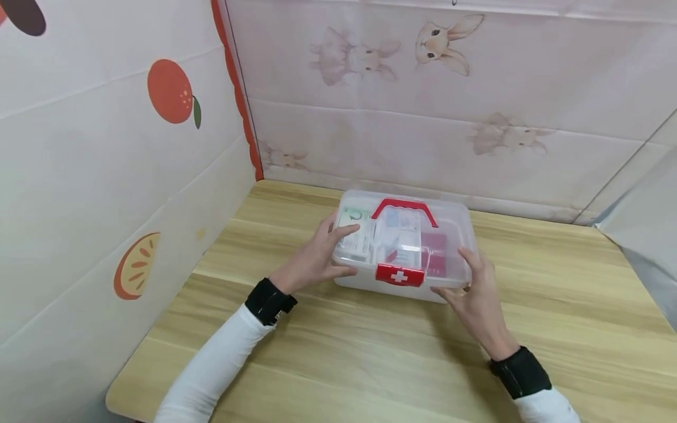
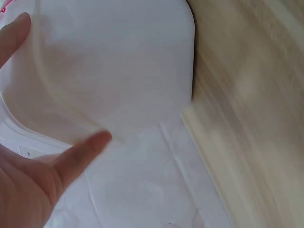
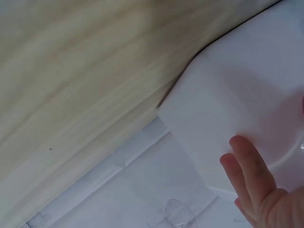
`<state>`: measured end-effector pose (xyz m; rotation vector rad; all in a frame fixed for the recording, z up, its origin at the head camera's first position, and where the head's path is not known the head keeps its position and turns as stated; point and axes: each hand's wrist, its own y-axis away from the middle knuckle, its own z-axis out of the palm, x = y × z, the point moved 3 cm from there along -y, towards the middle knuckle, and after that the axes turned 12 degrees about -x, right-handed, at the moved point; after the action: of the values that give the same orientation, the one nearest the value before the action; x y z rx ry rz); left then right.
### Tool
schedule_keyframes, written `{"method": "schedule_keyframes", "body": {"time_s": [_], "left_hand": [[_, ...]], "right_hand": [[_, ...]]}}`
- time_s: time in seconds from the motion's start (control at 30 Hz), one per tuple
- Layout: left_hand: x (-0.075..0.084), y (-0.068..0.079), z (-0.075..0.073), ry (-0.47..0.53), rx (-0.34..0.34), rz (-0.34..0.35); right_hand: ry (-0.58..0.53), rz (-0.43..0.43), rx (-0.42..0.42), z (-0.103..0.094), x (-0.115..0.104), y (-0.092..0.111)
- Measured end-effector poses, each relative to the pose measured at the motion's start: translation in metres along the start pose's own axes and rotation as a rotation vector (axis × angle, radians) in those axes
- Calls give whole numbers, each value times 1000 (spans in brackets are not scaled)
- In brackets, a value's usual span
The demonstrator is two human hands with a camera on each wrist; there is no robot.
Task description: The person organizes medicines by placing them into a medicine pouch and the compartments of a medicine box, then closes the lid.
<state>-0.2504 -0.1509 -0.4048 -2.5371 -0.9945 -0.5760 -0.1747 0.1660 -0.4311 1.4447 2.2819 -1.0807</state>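
Observation:
A first-aid box (image 1: 407,241) with a clear lid, white base, red carrying handle and red latch bearing a white cross sits near the back of the table. My left hand (image 1: 317,252) holds its left end, index finger over the lid and thumb at the front. At the opposite end my right hand (image 1: 478,296) grips the front right corner, thumb on the front. Close up, the white base (image 2: 123,71) fills much of the left wrist view. Fingertips (image 3: 242,142) of my right hand lie against the side wall in the right wrist view. Packets show through the lid.
The wooden table (image 1: 317,358) has its back edge close behind the box, along a wall covering (image 1: 423,153) printed with rabbits. A second covering (image 1: 106,176) with fruit pictures stands along the left edge. Pale cloth (image 1: 645,235) hangs at the right.

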Motion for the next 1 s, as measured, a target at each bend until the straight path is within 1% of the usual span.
{"method": "schedule_keyframes", "body": {"time_s": [0.1,0.17,0.23,0.33,0.43,0.53,0.6,0.67,0.7,0.8,0.93,1.0], "left_hand": [[3,4,2,-66,29,10],[5,5,2,-137,56,27],[8,4,1,-238,74,47],[15,2,0,-392,71,75],[24,0,0,-480,58,101],[33,-4,0,-530,78,116],[39,-7,1,-578,91,120],[45,-12,3,-628,105,116],[48,-15,5,-651,107,112],[54,-18,10,-695,95,66],[58,-20,14,-777,97,10],[57,-21,15,-817,110,-2]], "right_hand": [[20,-1,-1,0,-3,5],[42,1,2,0,-4,7],[98,-1,14,0,-5,7],[203,-32,37,-2,-7,7],[256,-110,59,-4,-12,4],[262,-217,77,-4,-18,-3],[267,-264,97,-2,-21,-7],[279,-285,133,1,-24,-9],[281,-282,150,2,-24,-10],[301,-275,195,10,-24,-12],[356,-292,239,16,-23,-13],[373,-300,254,17,-22,-14]]}}
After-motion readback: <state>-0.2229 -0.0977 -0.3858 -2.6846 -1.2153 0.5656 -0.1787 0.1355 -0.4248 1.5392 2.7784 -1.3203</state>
